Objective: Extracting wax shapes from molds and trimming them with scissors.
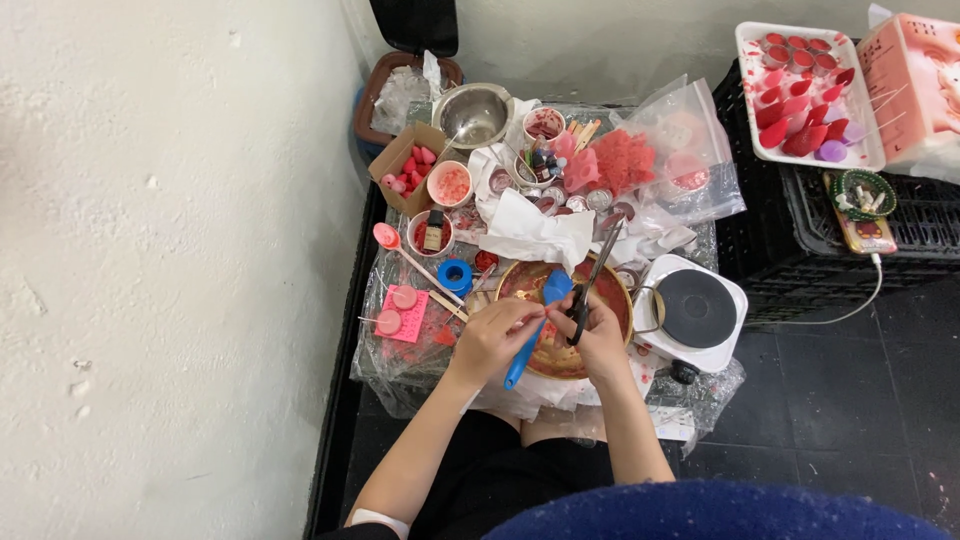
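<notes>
My left hand (492, 340) grips the handle of a blue spatula (535, 330) whose blade points up over a round metal pan (610, 285) holding reddish wax. My right hand (600, 340) holds dark scissors (592, 282), their blades angled up and to the right above the pan. Both hands meet over the pan's near edge. A small pale object seems pinched between my left fingers; I cannot tell what it is.
A white single hot plate (695, 310) stands right of the pan. Behind are a crumpled tissue (535, 232), a steel bowl (474, 115), cups of pink pieces, a cardboard box (408, 165) and plastic bags. A pink mould (405, 312) lies left. A tray (805, 95) of red shapes rests on black crates.
</notes>
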